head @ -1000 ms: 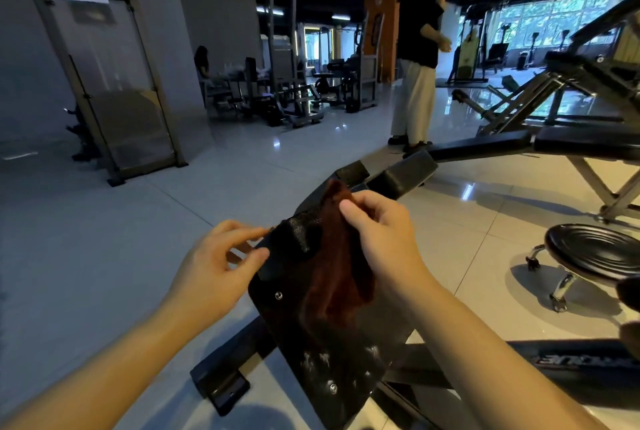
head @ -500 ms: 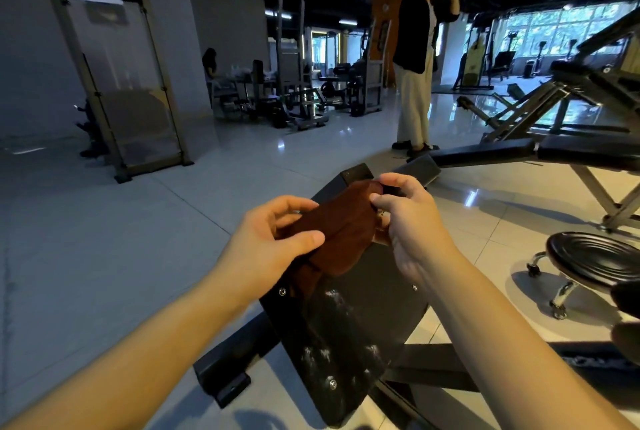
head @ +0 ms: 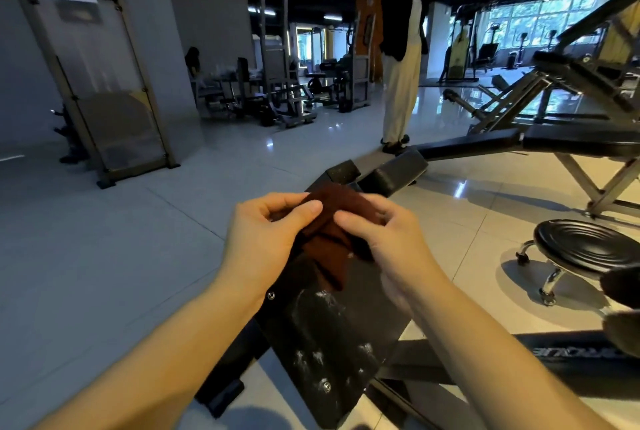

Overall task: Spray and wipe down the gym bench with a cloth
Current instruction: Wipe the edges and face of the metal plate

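Head view put the risk close to us. At 6 o'clock the bench pad carried white flecks, probably spray, and none of them looked wiped. Just above it, at the centre, our left hand and right hand both pinched the cloth, thumbs and fingertips clamped on its folds from 9 and 3 o'clock.

We judged that the hold was light and taken only at the edges. A tug from one side could have pulled the cloth free and dropped it onto the floor, where it would pick up dirt. The cloth was also wadded, so pressing it down like that would likely have smeared the flecks instead of lifting them. The near end of the pad was the easiest part to miss.

The cloth was dark reddish brown, soft and crumpled. A loose tail hung toward 6 o'clock over the pad, and we could not tell whether it touched. The pad was black, slightly glossy and tilted, with bolt heads at its corners, and it ran away from us toward 12 o'clock. Farther off a stool stood at 3 o'clock, and a person stood at 12.
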The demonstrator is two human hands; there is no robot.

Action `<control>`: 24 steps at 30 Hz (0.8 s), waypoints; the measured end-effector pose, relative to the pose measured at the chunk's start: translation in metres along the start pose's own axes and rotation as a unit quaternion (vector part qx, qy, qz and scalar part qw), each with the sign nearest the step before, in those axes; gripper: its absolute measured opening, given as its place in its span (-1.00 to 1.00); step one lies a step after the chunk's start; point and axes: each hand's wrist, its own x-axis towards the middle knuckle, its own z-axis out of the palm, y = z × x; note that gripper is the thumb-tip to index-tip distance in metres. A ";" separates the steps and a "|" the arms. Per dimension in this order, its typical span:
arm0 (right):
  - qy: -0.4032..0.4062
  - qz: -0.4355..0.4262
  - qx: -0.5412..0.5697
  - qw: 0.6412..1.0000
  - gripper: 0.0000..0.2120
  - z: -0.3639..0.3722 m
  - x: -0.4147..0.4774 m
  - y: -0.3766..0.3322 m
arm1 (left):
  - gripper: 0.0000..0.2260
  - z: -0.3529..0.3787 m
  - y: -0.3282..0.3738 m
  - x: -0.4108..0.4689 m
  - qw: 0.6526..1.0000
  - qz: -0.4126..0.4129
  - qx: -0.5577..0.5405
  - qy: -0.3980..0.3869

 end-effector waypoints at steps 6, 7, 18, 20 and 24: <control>0.216 -0.163 -0.276 0.922 -0.80 -0.059 0.064 0.001 | -0.69 -0.033 -0.029 0.005 0.943 0.151 0.294 0.031; 0.230 -0.186 -0.348 0.890 -0.77 -0.060 0.073 0.007 | -0.62 -0.036 -0.034 0.005 0.940 0.143 0.309 0.015; -0.015 -0.324 -0.437 0.839 -0.64 0.012 0.004 0.034 | -0.43 -0.063 -0.045 0.001 0.898 0.175 0.398 -0.068; 0.084 -0.295 -0.403 0.862 -0.72 -0.008 0.030 0.026 | -0.42 -0.063 -0.047 0.001 0.904 0.159 0.391 -0.067; 0.196 -0.215 -0.400 0.869 -0.77 -0.033 0.069 0.031 | -0.42 -0.058 -0.048 -0.004 0.917 0.149 0.365 -0.068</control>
